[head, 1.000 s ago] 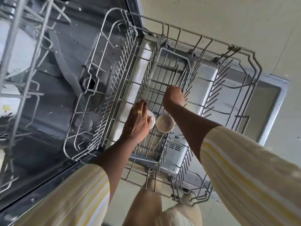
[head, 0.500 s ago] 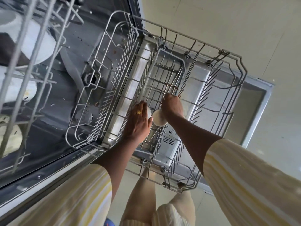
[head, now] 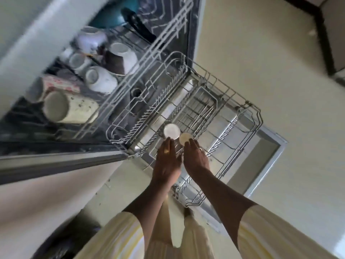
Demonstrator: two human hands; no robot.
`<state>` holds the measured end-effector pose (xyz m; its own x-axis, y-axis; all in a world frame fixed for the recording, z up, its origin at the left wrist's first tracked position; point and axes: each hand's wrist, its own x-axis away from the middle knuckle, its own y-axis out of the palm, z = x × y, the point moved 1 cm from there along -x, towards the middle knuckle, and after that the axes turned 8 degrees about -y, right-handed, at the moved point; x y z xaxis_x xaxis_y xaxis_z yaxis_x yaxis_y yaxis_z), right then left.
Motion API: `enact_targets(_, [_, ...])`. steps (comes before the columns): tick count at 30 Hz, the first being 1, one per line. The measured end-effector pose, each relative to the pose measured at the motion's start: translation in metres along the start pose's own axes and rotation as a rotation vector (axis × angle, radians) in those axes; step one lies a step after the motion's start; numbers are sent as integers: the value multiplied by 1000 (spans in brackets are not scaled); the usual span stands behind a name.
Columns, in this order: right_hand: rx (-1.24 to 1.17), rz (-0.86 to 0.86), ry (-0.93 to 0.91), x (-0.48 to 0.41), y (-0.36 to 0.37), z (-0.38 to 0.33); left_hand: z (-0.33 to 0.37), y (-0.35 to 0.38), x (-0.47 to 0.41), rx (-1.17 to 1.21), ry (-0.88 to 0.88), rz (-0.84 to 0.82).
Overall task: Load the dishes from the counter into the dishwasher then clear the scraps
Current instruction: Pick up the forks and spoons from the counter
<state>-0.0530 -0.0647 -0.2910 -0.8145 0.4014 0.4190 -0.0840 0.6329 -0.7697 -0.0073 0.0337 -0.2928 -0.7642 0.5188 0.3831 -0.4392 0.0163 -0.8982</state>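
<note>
White cup (head: 171, 130) by left hand (head: 168, 159), beige cup (head: 186, 137) by right hand (head: 196, 158); grips unclear.

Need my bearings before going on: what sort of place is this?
Most likely a home kitchen, at an open dishwasher: its lower wire rack is pulled out over the dropped door, and mugs sit in the upper rack.
</note>
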Motion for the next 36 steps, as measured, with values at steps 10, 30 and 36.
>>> enact_targets(10, [280,-48,-543,83,-30,-111,-53,-81,131,175,-385,222])
enact_targets(30, [647,-187,-1644,247,12,-426,-219,-223,383,354,-1198,738])
enact_targets(36, [581,-65,-1821,289,56,-548,-318,-269,446,410,-1268,932])
